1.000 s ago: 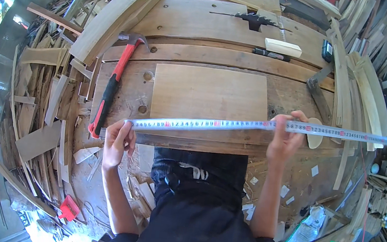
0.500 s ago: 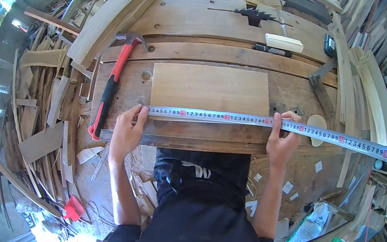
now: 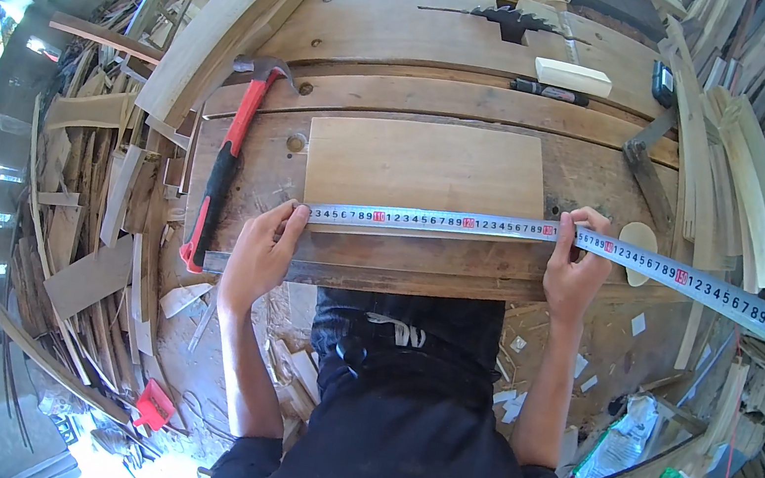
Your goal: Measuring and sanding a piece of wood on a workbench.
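White tape measure [image 3: 507, 226], cut off at right rim.

Silvery white on the measuring tape [image 3: 515, 226], with black graduations and regular red blocks; pale tan on the rectangular wooden board [image 3: 424, 164]; darker brown on the counter [image 3: 265, 160]; red and black on the claw hammer [image 3: 226, 159].

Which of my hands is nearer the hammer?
Your left hand: it pinches the tape at the left edge of the board, on the hammer's side. Your right hand is at the opposite edge, near the oval disc.
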A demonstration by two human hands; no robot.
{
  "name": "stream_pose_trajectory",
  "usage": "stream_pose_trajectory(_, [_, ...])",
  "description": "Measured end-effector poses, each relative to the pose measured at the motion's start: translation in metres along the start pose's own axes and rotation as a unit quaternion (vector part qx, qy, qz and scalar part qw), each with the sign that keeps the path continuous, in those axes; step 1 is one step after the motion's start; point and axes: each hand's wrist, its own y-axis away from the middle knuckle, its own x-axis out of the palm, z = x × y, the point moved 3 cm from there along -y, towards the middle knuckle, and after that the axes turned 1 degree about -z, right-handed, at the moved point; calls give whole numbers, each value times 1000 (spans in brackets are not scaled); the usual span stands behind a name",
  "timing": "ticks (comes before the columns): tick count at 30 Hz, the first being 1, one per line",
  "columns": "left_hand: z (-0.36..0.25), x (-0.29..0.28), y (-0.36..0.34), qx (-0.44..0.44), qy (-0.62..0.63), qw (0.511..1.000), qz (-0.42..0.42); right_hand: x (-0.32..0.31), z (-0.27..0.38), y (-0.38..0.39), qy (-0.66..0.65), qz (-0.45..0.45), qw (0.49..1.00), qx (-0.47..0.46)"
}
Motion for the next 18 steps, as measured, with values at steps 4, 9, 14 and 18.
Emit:
stream_pose_trajectory(4, [2,-3,-3,57,-24,998,-28,1,1,-2,-17,-13,1000,3])
stream_pose_trajectory(9, [-7,-20,-32,152,6,986,-65,11,8,-30,-14,-14,1000,-8])
stream_pose_trajectory(14, [-10,-23,-87,148,-117,979,-79,43,-13,-72,2,-4,1000,-17])
stream_pose_trajectory(18, [-16,-23,-109,147,-137,975,-90,56,-20,-87,8,6,1000,-21])
